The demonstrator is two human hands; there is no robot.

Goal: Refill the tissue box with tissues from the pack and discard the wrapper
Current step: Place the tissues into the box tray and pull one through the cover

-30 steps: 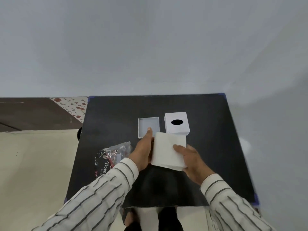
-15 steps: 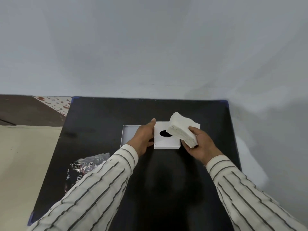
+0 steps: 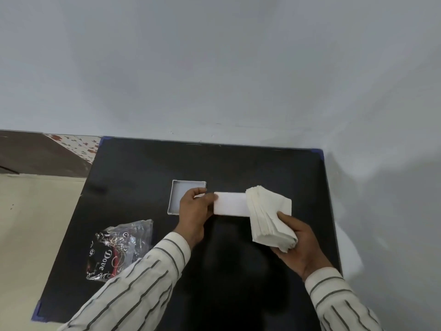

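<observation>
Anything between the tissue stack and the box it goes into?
Nothing visible. The right hand holds the tissue stack right against the end of the box, which the left hand grips; whether that end is open is not visible.

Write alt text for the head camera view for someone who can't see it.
Over a black table, a person's right hand holds a stack of white tissues against the end of a white tissue box, which the left hand grips on its side. The box's shallow lid lies open behind the left hand, and the empty Dove wrapper sits near the left sleeve.
</observation>
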